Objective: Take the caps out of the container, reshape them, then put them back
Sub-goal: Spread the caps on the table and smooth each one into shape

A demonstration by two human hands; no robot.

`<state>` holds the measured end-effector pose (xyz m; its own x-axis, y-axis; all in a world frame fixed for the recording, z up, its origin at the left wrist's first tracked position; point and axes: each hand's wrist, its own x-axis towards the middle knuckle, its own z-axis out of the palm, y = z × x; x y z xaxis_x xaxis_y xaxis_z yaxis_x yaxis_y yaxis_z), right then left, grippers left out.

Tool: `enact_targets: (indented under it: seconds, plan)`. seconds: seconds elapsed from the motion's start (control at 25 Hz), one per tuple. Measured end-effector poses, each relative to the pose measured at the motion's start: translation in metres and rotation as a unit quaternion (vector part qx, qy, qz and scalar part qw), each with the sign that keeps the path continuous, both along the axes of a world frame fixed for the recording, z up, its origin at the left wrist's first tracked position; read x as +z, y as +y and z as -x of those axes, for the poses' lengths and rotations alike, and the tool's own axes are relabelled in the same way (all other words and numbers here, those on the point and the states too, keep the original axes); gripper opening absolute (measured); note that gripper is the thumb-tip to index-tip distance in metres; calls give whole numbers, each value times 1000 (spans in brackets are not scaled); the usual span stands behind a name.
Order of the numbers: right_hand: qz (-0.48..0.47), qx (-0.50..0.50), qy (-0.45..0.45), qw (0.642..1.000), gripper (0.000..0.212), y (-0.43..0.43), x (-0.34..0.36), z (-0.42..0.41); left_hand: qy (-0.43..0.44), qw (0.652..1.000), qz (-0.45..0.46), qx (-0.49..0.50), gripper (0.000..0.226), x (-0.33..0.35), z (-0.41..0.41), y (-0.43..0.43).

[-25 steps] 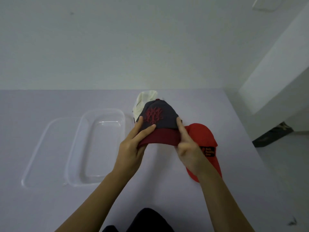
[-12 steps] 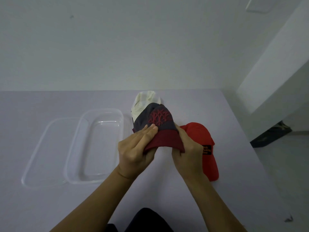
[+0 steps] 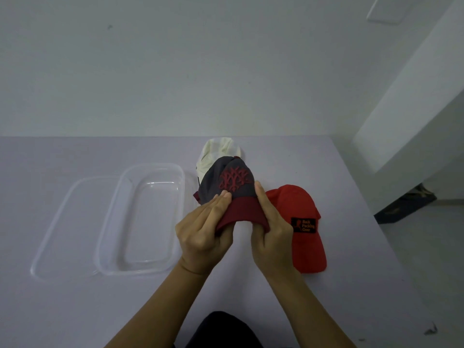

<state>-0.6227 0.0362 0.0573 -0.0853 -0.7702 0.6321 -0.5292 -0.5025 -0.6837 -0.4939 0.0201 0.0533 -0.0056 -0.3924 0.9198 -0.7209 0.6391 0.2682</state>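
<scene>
Now curving the grey cap [image 3: 227, 183] by its maroon brim, left hand [image 3: 203, 234] and right hand [image 3: 272, 234] pinching opposite edges. Red cap [image 3: 298, 222] and cream cap [image 3: 218, 154] parked aside; container [image 3: 148, 222] left empty for refilling.

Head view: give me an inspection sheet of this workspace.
Surface: pale table.
Job's things: clear container, no caps in it; lid beside it; grey cap held up; white cap behind it; red cap lying flat.
Clutter: nothing seen.
Grippers: left hand and right hand pinch the grey cap's brim, curving it.
Cables: nothing seen.
Surroundings: plain wall; dark object on the floor.
</scene>
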Motion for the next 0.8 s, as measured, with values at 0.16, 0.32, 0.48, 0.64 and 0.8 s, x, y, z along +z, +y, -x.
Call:
enact_targets:
  seconds: [0.16, 0.32, 0.48, 0.64, 0.8]
  plan:
    - [-3, -8, -55, 998, 49, 2, -3, -7, 50, 998, -31, -19, 25, -6, 9, 3]
    - [-19, -17, -94, 995, 50, 4, -7, -6, 72, 995, -48, -47, 31, -5, 11, 3]
    - [-19, 3, -75, 997, 49, 1, -11, -5, 63, 992, -76, -75, 30, -2, 4, 3]
    - [-62, 1, -120, 991, 48, 0, -16, -4, 94, 987, -97, -83, 22, -3, 7, 1]
    - [-79, -1, -173, 982, 49, -1, -15, -9, 84, 984, -112, -112, 19, 0, 7, -3]
